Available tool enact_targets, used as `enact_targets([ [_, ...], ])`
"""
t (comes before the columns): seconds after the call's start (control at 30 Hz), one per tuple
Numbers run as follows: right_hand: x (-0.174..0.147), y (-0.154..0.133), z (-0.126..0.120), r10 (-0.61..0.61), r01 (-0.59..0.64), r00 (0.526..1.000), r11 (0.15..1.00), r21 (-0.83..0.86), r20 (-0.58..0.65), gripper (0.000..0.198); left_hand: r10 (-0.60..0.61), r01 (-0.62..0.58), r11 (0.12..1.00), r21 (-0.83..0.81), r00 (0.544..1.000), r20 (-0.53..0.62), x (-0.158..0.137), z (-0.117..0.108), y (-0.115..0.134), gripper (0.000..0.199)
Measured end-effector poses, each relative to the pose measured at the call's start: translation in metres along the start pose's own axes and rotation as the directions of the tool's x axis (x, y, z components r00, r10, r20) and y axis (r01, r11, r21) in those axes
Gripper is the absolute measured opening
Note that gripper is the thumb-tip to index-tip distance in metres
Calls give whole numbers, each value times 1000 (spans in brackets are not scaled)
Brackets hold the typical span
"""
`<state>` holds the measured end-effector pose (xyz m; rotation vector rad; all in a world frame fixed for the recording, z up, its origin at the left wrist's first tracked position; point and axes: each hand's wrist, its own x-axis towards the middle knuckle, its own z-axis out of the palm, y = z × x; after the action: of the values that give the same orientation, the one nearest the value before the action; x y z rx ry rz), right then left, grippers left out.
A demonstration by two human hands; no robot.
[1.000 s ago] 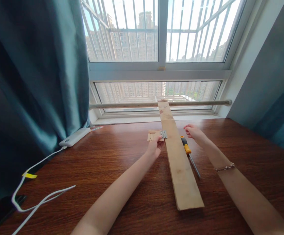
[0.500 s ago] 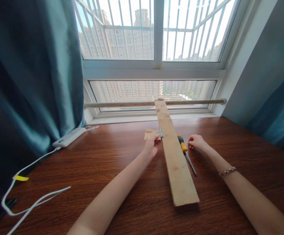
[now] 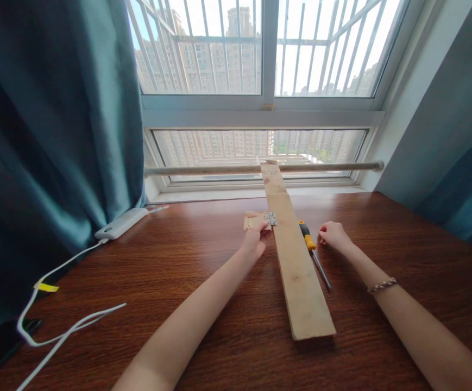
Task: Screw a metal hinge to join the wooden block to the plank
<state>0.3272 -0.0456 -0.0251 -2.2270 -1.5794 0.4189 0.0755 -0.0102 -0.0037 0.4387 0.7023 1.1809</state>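
Note:
A long pale wooden board (image 3: 299, 271) lies lengthwise on the table, its far end reaching the rail. At its left edge my left hand (image 3: 256, 237) is closed on a small wooden piece (image 3: 252, 219), thumb on top. A metal hinge (image 3: 270, 218) spans from that piece onto the board. Along the board's right side lies a screwdriver (image 3: 310, 243) with a yellow and black handle, its shaft pointing towards me. Just right of it, my right hand (image 3: 333, 236) rests low over the table with fingers pinched together; whatever is between them is too small to tell.
The brown wooden table (image 3: 187, 260) runs up to a window with a metal rail (image 3: 219, 170). A white power strip or charger (image 3: 122, 223) and its white cable (image 3: 62, 339) lie on the left. Beside them hangs a blue curtain (image 3: 56, 108); a dark flat object (image 3: 3, 347) lies at lower left.
The view has shifted slightly, so everything sits a little farther right. Both hands keep about the same places and grips; the right hand's fingers have turned down slightly.

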Motion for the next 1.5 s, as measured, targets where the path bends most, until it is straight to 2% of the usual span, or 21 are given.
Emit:
enact_targets([
  [0.13,-2,0,-2,-30,22,997,994,-110,-66,22,9,-9,1000,-8,1000,17,-1,0,0,15],
  [0.27,-5,-2,-2,-30,-6,986,976,-218,-164,23,6,-5,1000,-15,999,34,-1,-1,0,15],
  [0.4,-4,1,1,-24,-20,984,970,-243,-178,23,4,-4,1000,-16,999,41,-1,-1,0,15],
  [0.83,9,19,4,-115,103,986,989,-102,-122,17,-7,7,1000,-8,1000,23,2,-2,-1,16],
  [1.27,17,28,5,-105,106,990,994,7,-95,18,-3,4,1000,-25,999,39,2,-1,0,19],
  [1.5,16,27,1,-61,68,990,996,52,-127,31,-14,14,999,-33,1000,4,1,1,0,22],
])
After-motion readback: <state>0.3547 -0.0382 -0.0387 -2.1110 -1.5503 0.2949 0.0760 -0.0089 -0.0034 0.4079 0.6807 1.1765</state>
